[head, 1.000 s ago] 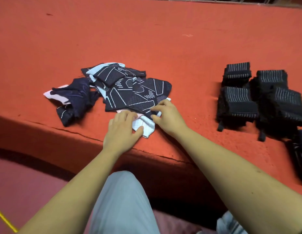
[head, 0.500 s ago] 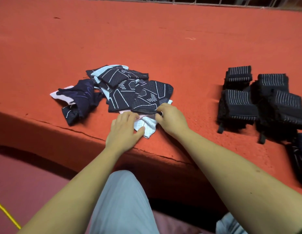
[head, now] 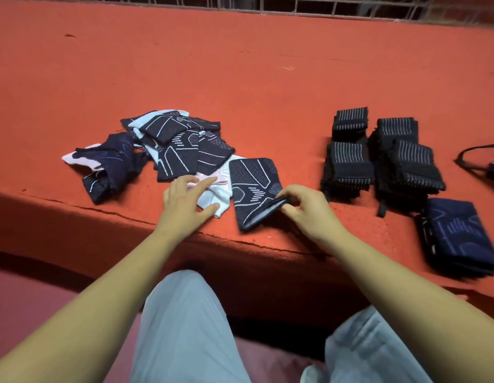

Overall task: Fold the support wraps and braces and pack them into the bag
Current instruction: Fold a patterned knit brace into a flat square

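A dark navy brace with white line pattern (head: 254,186) lies near the red ledge's front edge, apart from the pile. My right hand (head: 303,205) pinches its lower right corner. My left hand (head: 185,203) rests with fingers spread on a white and pale pink brace (head: 216,189) beside it. Behind lies a loose pile of dark patterned braces (head: 179,145), with one crumpled navy brace (head: 107,164) at its left. Folded black striped wraps (head: 378,158) are stacked at the right. A stack of folded navy braces (head: 458,236) sits at the front right.
Everything lies on a red ledge (head: 240,78) whose cracked front edge (head: 267,244) drops toward my knees. A dark bag with a strap loop (head: 483,161) shows at the far right edge. A metal railing (head: 295,6) runs along the back.
My right hand has pulled one dark patterned brace out of the pile toward the right and front. My left hand stayed on the white brace. The view shifted right, revealing the navy stack and bag.
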A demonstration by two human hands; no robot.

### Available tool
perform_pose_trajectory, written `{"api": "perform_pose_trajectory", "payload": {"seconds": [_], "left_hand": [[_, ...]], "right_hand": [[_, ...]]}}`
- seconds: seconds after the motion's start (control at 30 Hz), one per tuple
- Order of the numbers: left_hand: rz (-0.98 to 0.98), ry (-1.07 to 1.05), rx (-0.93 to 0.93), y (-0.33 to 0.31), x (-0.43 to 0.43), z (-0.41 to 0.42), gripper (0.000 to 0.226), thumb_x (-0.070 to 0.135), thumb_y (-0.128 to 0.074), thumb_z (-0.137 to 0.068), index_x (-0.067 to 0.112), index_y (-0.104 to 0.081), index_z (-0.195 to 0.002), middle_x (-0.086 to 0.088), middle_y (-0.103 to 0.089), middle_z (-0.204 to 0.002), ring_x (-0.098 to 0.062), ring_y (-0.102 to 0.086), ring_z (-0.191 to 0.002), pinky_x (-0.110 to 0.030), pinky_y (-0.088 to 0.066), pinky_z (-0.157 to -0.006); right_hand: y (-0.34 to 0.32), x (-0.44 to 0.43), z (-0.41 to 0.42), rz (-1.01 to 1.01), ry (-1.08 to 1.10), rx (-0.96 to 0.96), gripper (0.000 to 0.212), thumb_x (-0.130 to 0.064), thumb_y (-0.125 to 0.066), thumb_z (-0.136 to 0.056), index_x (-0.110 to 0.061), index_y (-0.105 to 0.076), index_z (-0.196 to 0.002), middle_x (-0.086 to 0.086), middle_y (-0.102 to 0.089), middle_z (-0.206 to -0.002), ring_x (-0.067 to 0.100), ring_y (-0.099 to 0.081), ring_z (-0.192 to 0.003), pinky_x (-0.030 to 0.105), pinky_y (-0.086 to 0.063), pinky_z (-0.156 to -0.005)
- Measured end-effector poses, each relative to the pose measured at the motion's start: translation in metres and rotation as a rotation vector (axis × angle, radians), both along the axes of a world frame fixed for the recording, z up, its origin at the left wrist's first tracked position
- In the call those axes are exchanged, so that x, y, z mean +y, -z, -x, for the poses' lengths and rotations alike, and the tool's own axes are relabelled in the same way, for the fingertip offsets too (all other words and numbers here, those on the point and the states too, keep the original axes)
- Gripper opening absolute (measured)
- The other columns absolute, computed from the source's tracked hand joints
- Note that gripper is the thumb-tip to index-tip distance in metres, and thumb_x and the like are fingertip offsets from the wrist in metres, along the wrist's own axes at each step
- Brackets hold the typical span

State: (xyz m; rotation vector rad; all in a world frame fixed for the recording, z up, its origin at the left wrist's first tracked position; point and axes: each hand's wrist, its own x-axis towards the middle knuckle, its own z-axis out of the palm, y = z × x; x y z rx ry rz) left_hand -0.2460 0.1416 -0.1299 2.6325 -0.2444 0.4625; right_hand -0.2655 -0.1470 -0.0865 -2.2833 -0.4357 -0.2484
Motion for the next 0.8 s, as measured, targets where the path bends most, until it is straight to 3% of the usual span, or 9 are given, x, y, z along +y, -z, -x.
{"api": "perform_pose_trajectory", "payload": {"seconds": [0.07,0.17,0.3,0.37,0.43,0.53,0.67,0.73,0.8], "left_hand": [[0.016,0.085,-0.103,-0.005,-0.011,0.006,0.058,0.057,-0.055,-0.076,0.039,-0.061,-0.131,-0.001,-0.046,-0.133,-0.021,-0.041,-0.130,-0.041,-0.025,-0.105],[0.068,0.326,-0.147,-0.011,-0.034,0.012,0.054,0.038,-0.060,-0.076,0.026,-0.065,-0.129,-0.002,-0.050,-0.140,-0.023,-0.046,-0.134,-0.046,-0.033,-0.110],[0.230,0.547,0.023,-0.011,-0.057,0.018,0.040,0.021,-0.070,-0.083,0.012,-0.068,-0.122,0.003,-0.059,-0.135,-0.007,-0.042,-0.138,-0.023,-0.031,-0.116],[0.362,0.529,0.101,-0.014,-0.063,0.026,0.030,0.019,-0.066,-0.087,0.013,-0.072,-0.116,0.005,-0.066,-0.124,-0.005,-0.053,-0.126,-0.028,-0.040,-0.110],[0.448,0.495,0.216,-0.019,-0.069,0.034,0.023,0.033,-0.063,-0.092,0.023,-0.074,-0.110,0.008,-0.072,-0.104,-0.007,-0.063,-0.102,-0.033,-0.049,-0.094],[0.462,0.449,0.323,-0.017,-0.073,0.039,0.021,0.039,-0.060,-0.090,0.030,-0.073,-0.104,0.019,-0.063,-0.079,0.002,-0.053,-0.078,-0.029,-0.046,-0.075],[0.541,0.406,0.355,-0.016,-0.073,0.044,0.030,0.039,-0.058,-0.090,0.021,-0.074,-0.109,0.020,-0.069,-0.092,0.003,-0.061,-0.089,-0.027,-0.047,-0.086],[0.569,0.378,0.339,-0.017,-0.075,0.044,0.025,0.034,-0.059,-0.096,0.026,-0.073,-0.116,0.020,-0.073,-0.107,0.005,-0.064,-0.103,-0.018,-0.048,-0.092],[0.544,0.283,0.315,-0.017,-0.081,0.043,0.018,0.030,-0.058,-0.100,0.029,-0.073,-0.111,0.021,-0.074,-0.102,0.013,-0.062,-0.096,-0.013,-0.045,-0.084]], "right_hand": [[0.000,-0.004,0.009,-0.075,0.000,0.025,0.023,0.000,-0.069,-0.083,-0.021,-0.072,-0.091,-0.014,-0.070,-0.086,0.001,-0.062,-0.082,0.021,-0.046,-0.078],[0.000,-0.008,0.017,-0.148,0.037,0.028,0.020,-0.007,-0.070,-0.084,-0.027,-0.071,-0.089,-0.012,-0.070,-0.083,0.004,-0.057,-0.076,0.020,-0.042,-0.070],[0.000,-0.012,0.023,-0.169,0.096,-0.008,0.018,-0.009,-0.072,-0.082,-0.025,-0.071,-0.090,-0.012,-0.067,-0.090,0.006,-0.056,-0.088,0.019,-0.040,-0.082],[0.000,-0.015,0.028,-0.255,0.036,-0.011,0.015,-0.009,-0.072,-0.081,-0.017,-0.073,-0.095,-0.004,-0.071,-0.102,0.008,-0.062,-0.099,0.019,-0.042,-0.093],[0.000,-0.017,0.032,-0.328,-0.041,0.024,0.015,-0.013,-0.069,-0.081,-0.020,-0.071,-0.094,-0.001,-0.072,-0.105,0.008,-0.065,-0.101,0.018,-0.044,-0.094],[0.001,-0.019,0.033,-0.368,-0.081,0.149,0.018,-0.001,-0.066,-0.083,-0.019,-0.065,-0.084,-0.009,-0.068,-0.080,0.000,-0.059,-0.074,0.015,-0.045,-0.073],[0.011,-0.016,0.027,-0.380,-0.005,0.252,0.030,0.009,-0.061,-0.088,-0.019,-0.058,-0.077,-0.018,-0.059,-0.056,-0.007,-0.049,-0.055,0.014,-0.038,-0.058],[0.012,-0.013,0.025,-0.401,0.035,0.278,0.021,0.001,-0.062,-0.092,-0.018,-0.062,-0.082,-0.016,-0.059,-0.059,-0.008,-0.049,-0.055,0.013,-0.038,-0.057],[0.014,-0.011,0.022,-0.379,0.094,0.284,0.023,-0.013,-0.062,-0.096,-0.017,-0.058,-0.074,-0.013,-0.051,-0.057,-0.005,-0.043,-0.048,0.015,-0.033,-0.051]]}}
